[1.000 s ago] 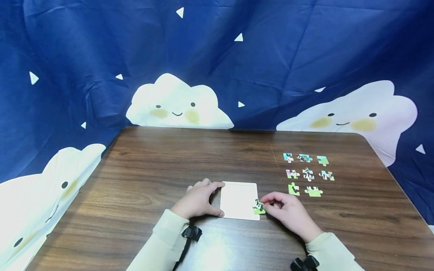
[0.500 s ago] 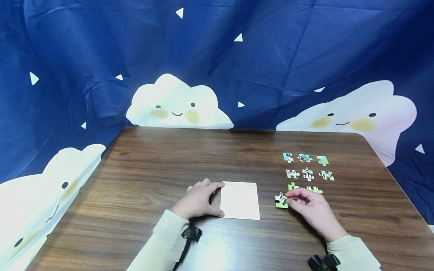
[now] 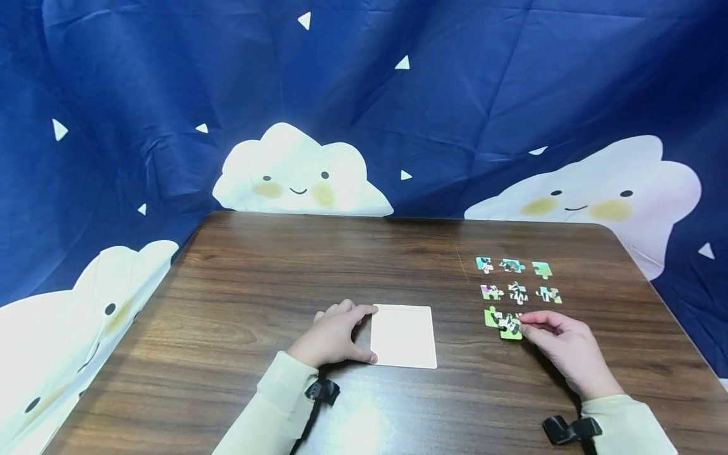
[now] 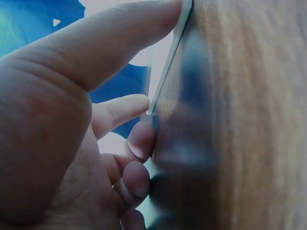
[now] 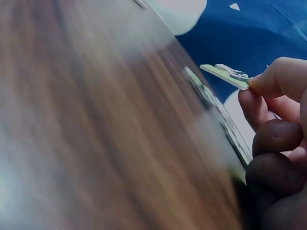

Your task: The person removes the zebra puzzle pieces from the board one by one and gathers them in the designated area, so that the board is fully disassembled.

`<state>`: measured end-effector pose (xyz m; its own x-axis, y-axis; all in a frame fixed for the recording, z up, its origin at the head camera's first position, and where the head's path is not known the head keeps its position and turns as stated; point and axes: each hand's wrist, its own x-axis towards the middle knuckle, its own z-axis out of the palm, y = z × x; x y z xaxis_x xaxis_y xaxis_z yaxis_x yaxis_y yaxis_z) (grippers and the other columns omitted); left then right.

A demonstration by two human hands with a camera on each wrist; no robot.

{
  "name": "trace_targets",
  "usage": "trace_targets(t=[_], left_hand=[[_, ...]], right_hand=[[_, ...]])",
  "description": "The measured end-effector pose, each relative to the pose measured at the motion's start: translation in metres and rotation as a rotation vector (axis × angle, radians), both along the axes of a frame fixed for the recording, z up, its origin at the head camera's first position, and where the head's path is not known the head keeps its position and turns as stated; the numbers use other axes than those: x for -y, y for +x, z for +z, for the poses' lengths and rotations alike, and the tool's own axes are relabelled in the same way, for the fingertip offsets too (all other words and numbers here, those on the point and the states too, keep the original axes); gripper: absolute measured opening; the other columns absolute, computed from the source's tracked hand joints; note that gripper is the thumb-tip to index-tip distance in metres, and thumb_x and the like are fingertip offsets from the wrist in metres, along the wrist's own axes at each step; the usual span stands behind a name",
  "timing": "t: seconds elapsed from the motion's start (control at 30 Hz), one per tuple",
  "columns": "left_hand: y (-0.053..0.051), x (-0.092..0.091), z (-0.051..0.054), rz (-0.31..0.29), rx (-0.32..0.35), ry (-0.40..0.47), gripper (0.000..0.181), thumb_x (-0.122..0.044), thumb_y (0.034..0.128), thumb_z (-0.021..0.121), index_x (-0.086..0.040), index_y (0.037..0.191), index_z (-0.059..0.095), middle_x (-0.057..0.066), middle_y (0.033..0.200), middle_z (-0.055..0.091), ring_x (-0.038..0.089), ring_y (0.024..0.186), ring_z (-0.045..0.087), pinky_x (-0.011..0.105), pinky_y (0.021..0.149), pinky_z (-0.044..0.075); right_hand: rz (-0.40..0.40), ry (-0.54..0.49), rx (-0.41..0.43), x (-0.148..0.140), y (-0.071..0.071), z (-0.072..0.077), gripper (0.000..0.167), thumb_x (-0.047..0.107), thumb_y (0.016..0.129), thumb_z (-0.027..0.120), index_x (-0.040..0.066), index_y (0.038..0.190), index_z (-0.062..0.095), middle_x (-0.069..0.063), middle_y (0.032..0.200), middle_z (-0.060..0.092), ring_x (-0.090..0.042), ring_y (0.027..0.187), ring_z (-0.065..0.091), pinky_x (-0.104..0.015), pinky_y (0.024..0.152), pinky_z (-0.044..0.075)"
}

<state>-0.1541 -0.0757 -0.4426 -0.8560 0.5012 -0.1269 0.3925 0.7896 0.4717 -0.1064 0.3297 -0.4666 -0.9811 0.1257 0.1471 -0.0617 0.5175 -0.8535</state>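
Observation:
In the head view my left hand lies at the left edge of a pale square board, index fingertip at the far corner and thumb at the near one. The left wrist view shows that thumb stretched out straight, touching the edge of the board. Between thumb and index finger, my right hand pinches a green, black and white jigsaw piece. It is lifted above the table in the right wrist view, where the piece tilts. Beneath it, a bottom-row jigsaw piece is mostly hidden; a green piece shows beside it.
Several more jigsaw pieces lie in rows at the right, including a green one and a black-and-white one. The brown wooden table ends at a blue cloth backdrop with cloud prints.
My right hand has carried the pinched jigsaw piece from over the board's right edge rightward to the bottom row of pieces. My left hand stays at the board.

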Motion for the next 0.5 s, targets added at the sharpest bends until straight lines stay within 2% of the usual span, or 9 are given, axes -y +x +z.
trace_targets(t=[0.23, 0.43, 0.5], left_hand=[[0.001, 0.000, 0.000, -0.001, 0.002, 0.002, 0.089, -0.050, 0.0679, 0.087, -0.023, 0.146, 0.052, -0.001, 0.109, 0.054, 0.017, 0.096, 0.047, 0.038, 0.077, 0.032], [0.000, 0.000, -0.001, -0.003, -0.005, 0.002, 0.090, -0.050, 0.0678, 0.087, -0.023, 0.146, 0.052, -0.002, 0.108, 0.053, 0.017, 0.095, 0.047, 0.038, 0.077, 0.032], [0.000, 0.000, -0.001, -0.003, -0.003, 0.003, 0.090, -0.050, 0.0677, 0.088, -0.024, 0.146, 0.052, -0.003, 0.106, 0.053, 0.016, 0.095, 0.046, 0.038, 0.077, 0.032]], right_hand=[[-0.089, 0.036, 0.037, -0.021, 0.000, 0.001, 0.028, 0.021, 0.092, 0.074, -0.002, 0.107, 0.073, 0.023, 0.085, 0.070, 0.008, 0.080, 0.056, -0.012, 0.068, 0.042], [-0.143, -0.093, 0.090, -0.037, -0.001, 0.002, 0.008, 0.019, 0.092, 0.074, 0.017, 0.098, 0.078, 0.015, 0.068, 0.060, -0.003, 0.056, 0.049, -0.024, 0.051, 0.038], [-0.148, -0.143, 0.099, -0.042, -0.002, 0.002, 0.008, 0.017, 0.092, 0.074, 0.022, 0.096, 0.078, 0.013, 0.064, 0.056, -0.004, 0.052, 0.047, -0.026, 0.048, 0.037]])
